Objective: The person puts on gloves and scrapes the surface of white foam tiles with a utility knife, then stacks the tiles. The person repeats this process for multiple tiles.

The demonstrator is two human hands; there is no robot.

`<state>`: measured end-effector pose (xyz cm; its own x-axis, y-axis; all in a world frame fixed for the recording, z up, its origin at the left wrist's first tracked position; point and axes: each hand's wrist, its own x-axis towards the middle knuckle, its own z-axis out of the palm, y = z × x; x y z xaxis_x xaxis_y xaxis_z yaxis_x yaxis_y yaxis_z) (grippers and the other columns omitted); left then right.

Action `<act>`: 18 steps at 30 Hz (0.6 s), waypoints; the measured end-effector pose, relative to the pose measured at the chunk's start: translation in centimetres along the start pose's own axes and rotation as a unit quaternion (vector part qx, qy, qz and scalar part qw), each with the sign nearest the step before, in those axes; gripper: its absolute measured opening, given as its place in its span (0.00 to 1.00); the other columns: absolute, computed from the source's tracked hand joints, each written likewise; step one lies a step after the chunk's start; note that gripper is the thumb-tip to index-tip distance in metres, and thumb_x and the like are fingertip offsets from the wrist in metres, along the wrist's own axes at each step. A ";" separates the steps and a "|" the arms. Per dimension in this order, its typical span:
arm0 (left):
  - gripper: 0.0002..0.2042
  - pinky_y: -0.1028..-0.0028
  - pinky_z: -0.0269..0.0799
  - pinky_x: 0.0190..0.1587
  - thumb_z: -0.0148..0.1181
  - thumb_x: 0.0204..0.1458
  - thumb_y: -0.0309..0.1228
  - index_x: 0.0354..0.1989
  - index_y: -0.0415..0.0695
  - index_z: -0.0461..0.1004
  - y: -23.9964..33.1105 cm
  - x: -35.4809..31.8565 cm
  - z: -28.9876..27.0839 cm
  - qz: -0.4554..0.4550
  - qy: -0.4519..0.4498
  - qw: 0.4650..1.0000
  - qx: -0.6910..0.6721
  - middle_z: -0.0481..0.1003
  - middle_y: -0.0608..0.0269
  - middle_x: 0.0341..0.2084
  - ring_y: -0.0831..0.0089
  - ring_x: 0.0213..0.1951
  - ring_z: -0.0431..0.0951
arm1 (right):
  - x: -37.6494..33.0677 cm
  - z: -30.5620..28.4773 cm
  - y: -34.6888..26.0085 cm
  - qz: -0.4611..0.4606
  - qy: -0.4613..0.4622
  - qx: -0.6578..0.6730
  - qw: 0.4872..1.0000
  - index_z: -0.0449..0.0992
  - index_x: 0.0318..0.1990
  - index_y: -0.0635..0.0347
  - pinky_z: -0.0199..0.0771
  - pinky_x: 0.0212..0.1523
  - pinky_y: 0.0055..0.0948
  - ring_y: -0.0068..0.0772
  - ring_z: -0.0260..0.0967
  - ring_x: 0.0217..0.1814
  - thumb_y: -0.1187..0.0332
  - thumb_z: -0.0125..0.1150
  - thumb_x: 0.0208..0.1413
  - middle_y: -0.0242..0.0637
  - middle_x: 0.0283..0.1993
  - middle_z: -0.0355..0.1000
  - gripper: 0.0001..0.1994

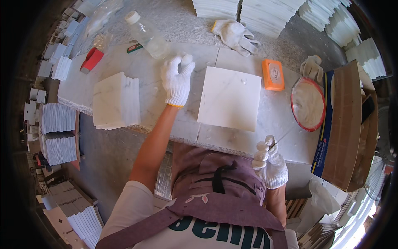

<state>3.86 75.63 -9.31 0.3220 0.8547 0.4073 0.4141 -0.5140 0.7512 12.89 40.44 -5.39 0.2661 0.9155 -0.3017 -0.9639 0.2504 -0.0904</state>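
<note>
Head view: the left hand [177, 79], gloved in white, is resting on the marble worktop [145, 103] with its fingers curled loosely and gripping nothing. It is lying between a stack of white tiles [116, 101] and a single square white tile [230, 98], which is lying flat at the worktop's centre. The right hand [269, 162], also gloved, is hovering near the worktop's near edge, closed into a loose fist with nothing visible inside. An orange sponge block [273, 74] is sitting beyond the tile, beside a red-rimmed bowl [307, 103].
</note>
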 end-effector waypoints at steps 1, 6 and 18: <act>0.18 0.63 0.70 0.55 0.70 0.49 0.33 0.48 0.41 0.76 -0.2 -0.5 -0.1 0.019 0.008 0.999 -0.050 0.77 0.57 0.46 0.61 0.49 0.75 | 0.2 0.3 0.0 -0.029 0.019 -0.050 0.998 0.70 0.52 0.55 0.74 0.39 0.30 0.31 0.70 0.43 0.66 0.63 0.62 0.34 0.46 0.69 0.14; 0.16 0.70 0.68 0.57 0.66 0.56 0.29 0.51 0.40 0.75 1.3 -2.6 -1.5 -0.079 0.001 0.989 -0.123 0.75 0.61 0.49 0.71 0.52 0.73 | 2.0 2.1 -0.6 -0.127 0.072 -0.227 0.963 0.74 0.47 0.59 0.77 0.39 0.29 0.32 0.73 0.43 0.61 0.74 0.53 0.38 0.46 0.72 0.19; 0.17 0.71 0.69 0.56 0.65 0.56 0.27 0.52 0.38 0.73 1.1 -2.8 -1.3 -0.063 -0.048 0.994 -0.078 0.76 0.62 0.47 0.73 0.49 0.74 | 5.2 4.9 -3.2 -0.129 0.120 -0.496 0.850 0.58 0.72 0.63 0.65 0.33 0.21 0.19 0.64 0.33 0.72 0.47 0.65 0.34 0.40 0.71 0.27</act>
<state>2.28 72.78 -8.92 0.3597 0.8964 0.2592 0.3221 -0.3800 0.8671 17.35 45.96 -2.04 0.5762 0.7501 -0.3247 -0.4242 -0.0651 -0.9032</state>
